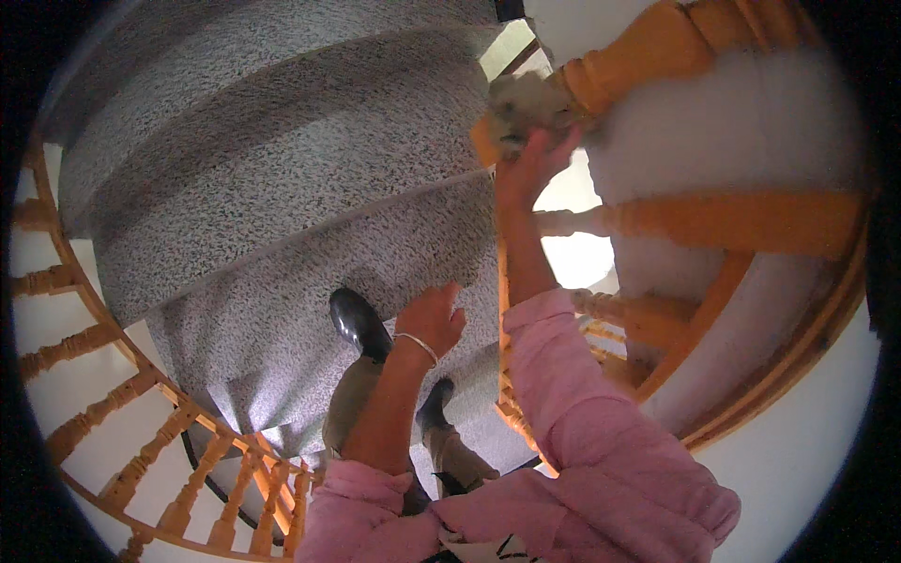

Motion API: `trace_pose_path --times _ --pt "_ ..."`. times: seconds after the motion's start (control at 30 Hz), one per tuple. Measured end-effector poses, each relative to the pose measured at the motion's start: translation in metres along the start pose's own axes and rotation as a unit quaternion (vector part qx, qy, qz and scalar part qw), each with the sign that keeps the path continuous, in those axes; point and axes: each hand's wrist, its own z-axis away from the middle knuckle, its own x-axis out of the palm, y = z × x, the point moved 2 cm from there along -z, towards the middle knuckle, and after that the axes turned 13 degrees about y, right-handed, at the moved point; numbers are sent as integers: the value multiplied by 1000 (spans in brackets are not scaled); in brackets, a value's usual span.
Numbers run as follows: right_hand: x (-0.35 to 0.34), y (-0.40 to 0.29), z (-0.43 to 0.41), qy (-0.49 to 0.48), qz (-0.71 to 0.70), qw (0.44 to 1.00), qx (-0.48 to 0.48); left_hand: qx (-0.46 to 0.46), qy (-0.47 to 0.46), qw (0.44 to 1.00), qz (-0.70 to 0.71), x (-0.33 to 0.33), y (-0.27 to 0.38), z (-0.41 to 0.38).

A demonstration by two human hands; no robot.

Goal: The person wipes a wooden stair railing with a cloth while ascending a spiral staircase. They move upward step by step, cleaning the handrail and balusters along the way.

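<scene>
My right hand (pixel 533 165) reaches up at the right and holds a greyish cloth (pixel 531 105), blurred, against the lower end of a turned wooden baluster (pixel 598 77) of the stair railing. Part of the fingers is hidden by the cloth. My left hand (pixel 433 320), with a thin bracelet on its wrist, hangs over the carpeted stairs with bent fingers and nothing in it. Both forearms come out of rolled pink sleeves.
Curved steps with speckled grey carpet (pixel 317 176) fill the middle. Below my left hand are my dark shoes (pixel 359 320). A second wooden railing (pixel 144 362) curves along the left. More balusters (pixel 739 222) stand at the right, with a gap beside them.
</scene>
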Motion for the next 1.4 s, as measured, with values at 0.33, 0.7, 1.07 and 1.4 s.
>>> trace_pose_path --times 0.33,0.7,1.07,1.4 --pt "4 -44 42 -341 21 884 -319 51 106 991 61 20 -12 -6" --pt "84 -63 -79 -348 546 576 -498 9 43 999 -1 26 9 12" --pt "-55 -111 -13 -508 388 642 -424 -30 47 998 18 -9 9 -10" --pt "-64 -102 -115 -21 269 931 -244 -40 47 998 8 -14 21 0"
